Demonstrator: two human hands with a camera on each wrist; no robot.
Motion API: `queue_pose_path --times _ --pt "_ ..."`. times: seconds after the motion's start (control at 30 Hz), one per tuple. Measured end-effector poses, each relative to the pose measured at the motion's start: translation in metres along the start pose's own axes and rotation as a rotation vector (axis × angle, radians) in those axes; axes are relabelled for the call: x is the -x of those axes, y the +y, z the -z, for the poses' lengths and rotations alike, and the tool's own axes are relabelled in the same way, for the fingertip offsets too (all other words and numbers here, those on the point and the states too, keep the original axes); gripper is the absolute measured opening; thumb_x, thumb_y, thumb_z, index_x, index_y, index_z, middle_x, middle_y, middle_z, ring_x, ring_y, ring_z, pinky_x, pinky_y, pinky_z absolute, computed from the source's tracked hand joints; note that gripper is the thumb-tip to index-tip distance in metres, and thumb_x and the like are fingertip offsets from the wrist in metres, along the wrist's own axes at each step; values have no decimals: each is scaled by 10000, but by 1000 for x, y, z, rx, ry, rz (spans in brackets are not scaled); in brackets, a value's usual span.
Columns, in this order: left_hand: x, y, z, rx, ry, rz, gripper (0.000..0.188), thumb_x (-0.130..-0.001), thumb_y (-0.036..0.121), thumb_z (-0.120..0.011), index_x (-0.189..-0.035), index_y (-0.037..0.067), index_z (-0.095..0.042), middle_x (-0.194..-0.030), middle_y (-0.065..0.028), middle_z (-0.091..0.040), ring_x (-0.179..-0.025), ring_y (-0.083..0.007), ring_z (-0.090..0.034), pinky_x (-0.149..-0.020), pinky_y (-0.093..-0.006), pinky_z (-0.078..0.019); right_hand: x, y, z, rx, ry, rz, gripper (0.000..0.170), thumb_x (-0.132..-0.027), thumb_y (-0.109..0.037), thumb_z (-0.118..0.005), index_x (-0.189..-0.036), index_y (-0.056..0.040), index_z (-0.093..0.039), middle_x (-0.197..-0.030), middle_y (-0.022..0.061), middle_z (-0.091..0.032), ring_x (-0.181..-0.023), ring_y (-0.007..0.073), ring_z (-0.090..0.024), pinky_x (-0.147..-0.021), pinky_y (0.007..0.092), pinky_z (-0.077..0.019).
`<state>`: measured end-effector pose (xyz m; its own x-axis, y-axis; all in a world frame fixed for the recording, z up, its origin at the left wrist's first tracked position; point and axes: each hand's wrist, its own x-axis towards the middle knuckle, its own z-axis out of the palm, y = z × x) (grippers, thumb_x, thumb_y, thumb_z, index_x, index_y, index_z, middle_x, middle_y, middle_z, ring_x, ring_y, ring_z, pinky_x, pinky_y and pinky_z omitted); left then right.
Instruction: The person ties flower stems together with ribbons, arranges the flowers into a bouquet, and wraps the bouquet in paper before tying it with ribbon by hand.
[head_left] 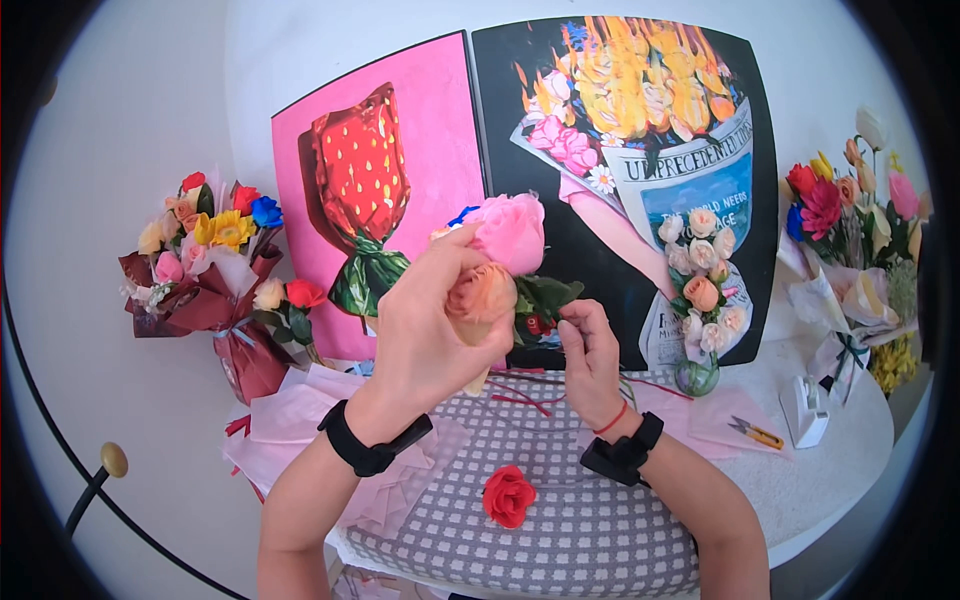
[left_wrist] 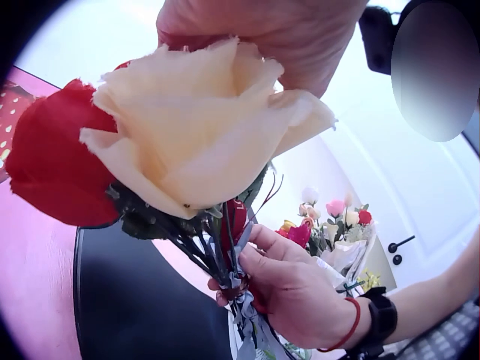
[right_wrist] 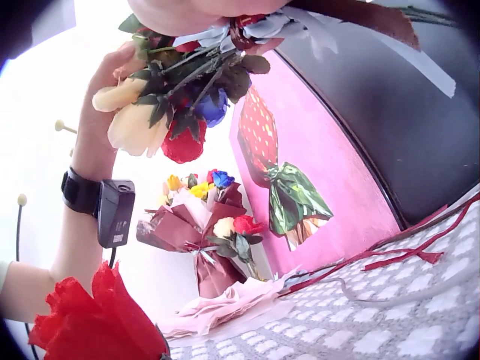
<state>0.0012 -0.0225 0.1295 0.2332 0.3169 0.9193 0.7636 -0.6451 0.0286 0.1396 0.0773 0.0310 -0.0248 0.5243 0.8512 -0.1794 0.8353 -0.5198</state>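
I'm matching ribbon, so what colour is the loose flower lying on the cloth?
The loose flower is red, seen best in the head view.

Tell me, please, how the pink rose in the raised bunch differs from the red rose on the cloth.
Colour: the pink rose is soft pink; the red rose is bright red.
Place: the pink rose is raised in the bunch, beside the left hand; the red rose lies on the checked cloth, touched by neither hand.
Both show layered petals.
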Motion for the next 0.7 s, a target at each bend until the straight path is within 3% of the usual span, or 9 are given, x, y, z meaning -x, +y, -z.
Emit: queue_pose_path --times 0.07,0.17,0.23,0.37,0.5,0.57,0.63,0.7 --pt "-1 -2 -1 89 -3 89 427 -566 34 -683 -954 -2 -508 -1154 -184 -488 -1005 -279 -534 -850 -327 -416 0 -3 2 56 20 47 96 -857 -18 -446 -943 9 -479 -831 89 -511 -743 159 -532 -670 259 -426" --pt "0 -2 -8 34 70 -28 480 -565 90 -726 -989 43 -506 -1119 -146 -523 -989 -288 -535 -819 -333 -434 -1 1 4 81 50 103 77 -843 7 -445 -914 8 -475 -815 84 -475 -726 156 -508 -652 251 -413" --pt "-1 7 -3 -46 83 -59 649 -550 139 -771 -1107 52 -450 -1188 -153 -465 -1046 -303 -486 -865 -356 -399 -2 2 5 75 74 112 75 -841 10 -442 -908 6 -475 -811 84 -474 -722 156 -502 -649 249 -409" --pt "3 12 6 -75 41 -131 736 -591 244 -765 -1187 42 -385 -1251 -181 -389 -1122 -332 -412 -921 -397 -338 -5 11 7 26 141 147 75 -846 16 -428 -907 -1 -467 -806 79 -473 -719 151 -488 -641 241 -396" --pt "14 0 14 43 25 -210 740 -698 424 -643 -1230 9 -339 -1276 -212 -346 -1177 -342 -348 -975 -415 -257 -7 11 10 -16 152 144 84 -860 12 -412 -932 -7 -449 -815 64 -480 -732 123 -480 -654 228 -394" --pt "18 -11 10 287 74 -149 775 -705 493 -618 -1237 7 -333 -1286 -205 -338 -1199 -320 -331 -992 -410 -234 -8 13 8 -184 160 115 92 -875 6 -392 -958 -11 -430 -832 43 -485 -755 90 -466 -669 214 -389" --pt "19 -15 11 317 68 -118 839 -686 578 -599 -1246 15 -329 -1308 -204 -311 -1222 -308 -306 -1001 -410 -220 -7 14 9 -244 153 76 102 -866 -16 -449 -966 -17 -426 -870 35 -494 -786 74 -471 -709 206 -397" --pt "19 -21 10 367 22 -113 896 -647 627 -607 -1256 33 -326 -1328 -204 -282 -1231 -309 -293 -999 -411 -223 -6 17 9 -571 82 -151 168 -835 -42 -531 -972 -30 -434 -915 43 -506 -826 77 -488 -746 214 -412"
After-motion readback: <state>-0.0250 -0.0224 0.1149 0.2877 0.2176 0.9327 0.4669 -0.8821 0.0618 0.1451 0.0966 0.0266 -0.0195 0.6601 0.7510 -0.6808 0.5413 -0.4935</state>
